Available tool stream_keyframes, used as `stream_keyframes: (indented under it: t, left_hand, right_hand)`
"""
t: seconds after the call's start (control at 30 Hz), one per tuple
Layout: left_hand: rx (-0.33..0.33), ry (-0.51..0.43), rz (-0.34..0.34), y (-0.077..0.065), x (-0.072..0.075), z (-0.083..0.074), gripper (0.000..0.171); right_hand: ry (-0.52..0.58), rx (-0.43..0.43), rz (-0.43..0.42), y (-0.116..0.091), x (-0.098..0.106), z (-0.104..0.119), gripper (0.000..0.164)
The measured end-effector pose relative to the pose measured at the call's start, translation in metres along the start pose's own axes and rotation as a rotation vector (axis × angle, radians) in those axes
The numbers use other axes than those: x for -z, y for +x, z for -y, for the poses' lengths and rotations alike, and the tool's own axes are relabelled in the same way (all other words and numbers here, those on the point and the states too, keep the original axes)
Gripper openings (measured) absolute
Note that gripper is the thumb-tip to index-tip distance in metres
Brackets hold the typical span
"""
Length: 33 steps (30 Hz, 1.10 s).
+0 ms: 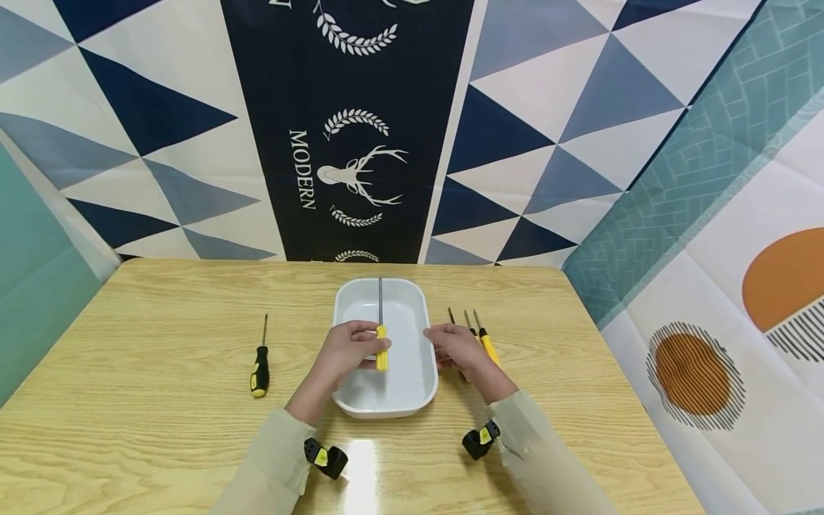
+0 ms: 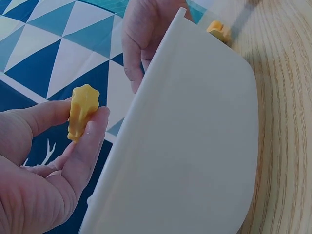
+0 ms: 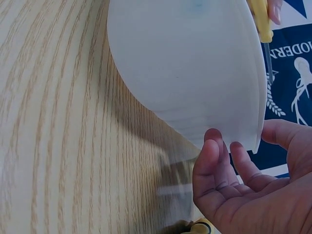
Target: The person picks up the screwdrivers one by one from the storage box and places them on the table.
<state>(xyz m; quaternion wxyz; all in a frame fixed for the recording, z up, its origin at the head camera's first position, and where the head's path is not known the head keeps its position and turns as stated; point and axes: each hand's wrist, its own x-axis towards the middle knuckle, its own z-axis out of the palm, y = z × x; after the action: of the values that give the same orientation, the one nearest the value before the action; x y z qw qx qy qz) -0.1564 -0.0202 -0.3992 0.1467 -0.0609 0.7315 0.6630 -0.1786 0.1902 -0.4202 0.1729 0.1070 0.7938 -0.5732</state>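
My left hand [image 1: 347,350] pinches the yellow handle of a screwdriver [image 1: 383,357] between thumb and fingers. The screwdriver is over the white plastic basin [image 1: 386,411], its grey shaft pointing to the back wall. In the left wrist view the ribbed end of the yellow handle [image 2: 85,100] shows between the fingertips. At the basin's right side, my right hand [image 1: 458,348] holds the rim, thumb at the top edge and fingers against the outer wall, as the right wrist view shows.
A black-and-yellow screwdriver [image 1: 260,372] lies left of the basin. To its right, partly behind my right hand, lie more screwdrivers, one with a yellow handle [image 1: 489,348]. The wooden table [image 1: 161,429] meets a patterned cloth wall [image 1: 347,172] at the back.
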Motion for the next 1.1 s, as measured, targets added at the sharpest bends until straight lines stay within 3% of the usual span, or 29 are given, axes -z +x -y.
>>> stream_keyframes:
  t: [1.1]
  left_hand:
    - [0.016, -0.012, -0.061, -0.004, 0.029, 0.002, 0.041]
  right_hand:
    - [0.000, -0.002, -0.002, -0.003, 0.002, 0.000, 0.040]
